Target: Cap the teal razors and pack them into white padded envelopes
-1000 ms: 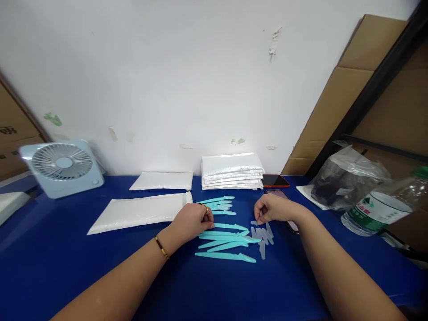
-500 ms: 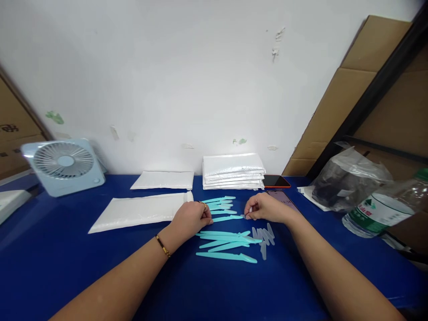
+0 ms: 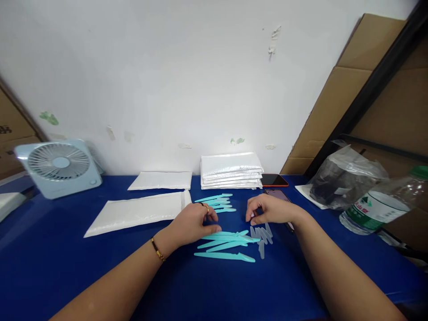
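Turquoise eyebrow razors lie in two groups between my hands. The far group is a loose row, and the near group overlaps, with one razor lying apart in front. My left hand hovers at the handle ends of the near group, thumb and fingers apart, and partly covers them. Nothing shows in its grasp. Over on the other side, my right hand is just above several small translucent blade caps. Its thumb and index finger are apart, with nothing visible between them.
A flat white bubble mailer lies left of the razors, another mailer behind it. Stacked mailers stand against the wall. Two phones, a plastic bag and a water bottle are right; a fan stands left.
The razor that was between both hands is no longer held. My left hand has moved nearer, toward the near group and opened; my right hand has shifted slightly nearer, toward the caps.
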Available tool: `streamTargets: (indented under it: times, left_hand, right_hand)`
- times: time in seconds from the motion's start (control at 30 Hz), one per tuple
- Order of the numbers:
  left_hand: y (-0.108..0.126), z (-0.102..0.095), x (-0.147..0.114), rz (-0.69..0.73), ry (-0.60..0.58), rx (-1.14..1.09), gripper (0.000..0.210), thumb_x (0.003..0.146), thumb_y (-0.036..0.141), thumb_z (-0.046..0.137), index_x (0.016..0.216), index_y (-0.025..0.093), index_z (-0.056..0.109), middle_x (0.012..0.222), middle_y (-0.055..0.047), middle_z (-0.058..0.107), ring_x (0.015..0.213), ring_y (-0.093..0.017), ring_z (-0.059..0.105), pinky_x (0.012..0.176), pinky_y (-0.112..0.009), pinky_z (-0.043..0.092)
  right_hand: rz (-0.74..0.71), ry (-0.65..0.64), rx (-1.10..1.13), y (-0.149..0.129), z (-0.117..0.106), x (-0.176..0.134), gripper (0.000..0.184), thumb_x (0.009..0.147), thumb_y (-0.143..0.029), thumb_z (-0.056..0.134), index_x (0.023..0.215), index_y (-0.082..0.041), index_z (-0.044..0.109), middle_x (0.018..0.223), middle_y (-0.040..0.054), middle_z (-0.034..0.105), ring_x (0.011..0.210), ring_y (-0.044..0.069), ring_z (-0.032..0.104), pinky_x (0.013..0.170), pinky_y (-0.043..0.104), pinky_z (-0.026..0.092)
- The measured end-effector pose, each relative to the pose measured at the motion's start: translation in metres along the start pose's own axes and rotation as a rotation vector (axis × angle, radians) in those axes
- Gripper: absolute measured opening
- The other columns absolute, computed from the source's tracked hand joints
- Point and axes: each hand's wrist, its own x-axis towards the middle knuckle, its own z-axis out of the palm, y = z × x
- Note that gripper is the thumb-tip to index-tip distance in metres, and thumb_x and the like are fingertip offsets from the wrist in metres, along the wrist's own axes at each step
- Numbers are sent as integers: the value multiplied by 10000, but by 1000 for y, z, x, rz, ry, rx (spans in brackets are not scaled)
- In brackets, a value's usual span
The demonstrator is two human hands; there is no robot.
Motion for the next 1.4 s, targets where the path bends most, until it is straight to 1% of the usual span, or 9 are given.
streamTargets:
  times: [0.1,0.2,0.33,0.5,0.63,0.83,1.2,1.33,1.4]
  left_hand:
    - [5,3,-3,74,-105,-32,296,683,467,634,843,220,656,797,-1,637,739,-148,556,601,-223,382]
    - [4,4,-3,-8,-109,-55,213,721,413,601,769,213,657,758,2,641,700,-139,552,564,-220,362]
    - [-1,3,-2,-85,-126,-140,255,758,429,534,764,210,663,747,3,652,659,-129,555,556,-216,371]
    - [-10,4,2,-144,-29,-91,289,786,434,482,753,207,657,741,-9,646,651,-138,555,556,-226,370]
    - [-19,7,6,-173,50,14,220,779,373,509,749,206,649,712,-10,623,644,-137,541,559,-225,354]
    - [-25,9,9,-171,59,16,182,771,357,528,749,215,638,712,1,612,630,-128,530,550,-224,347]
    - [-28,11,11,-149,84,47,175,790,352,524,769,230,647,752,5,617,707,-146,555,598,-242,379]
    - [-20,7,9,-137,236,159,203,757,324,580,934,252,648,954,-18,622,904,-195,542,728,-283,390]
    - [-15,5,6,-102,226,131,199,751,356,591,914,258,651,954,-11,623,903,-190,540,731,-279,392]
  right_hand:
    - [10,-90,-32,-1,1,-1,259,651,-359,696,852,-197,710,839,22,591,665,114,547,570,200,420]
    - [29,-127,-54,-1,4,2,247,640,-374,701,801,-187,712,844,27,588,655,112,544,549,195,406]
    - [104,-119,-70,8,1,-2,218,624,-361,702,742,-178,703,812,29,601,648,125,543,546,205,397]
    - [198,-15,-112,24,-6,-7,195,648,-360,668,721,-180,682,794,33,608,649,143,538,570,232,393]
    - [171,89,-102,22,-3,0,201,679,-372,642,720,-176,653,792,28,589,663,140,527,599,239,402]
    - [100,157,-55,6,8,11,176,720,-347,619,729,-171,626,846,24,545,664,116,510,596,228,413]
    - [31,255,-77,-1,25,29,145,742,-306,614,734,-164,645,831,27,546,627,101,501,568,220,397]
    - [32,286,-119,-3,14,19,166,777,-300,561,767,-177,672,841,36,584,696,125,535,627,232,404]
    - [119,233,-132,0,1,3,157,743,-311,589,786,-187,676,799,24,608,690,132,542,614,229,397]
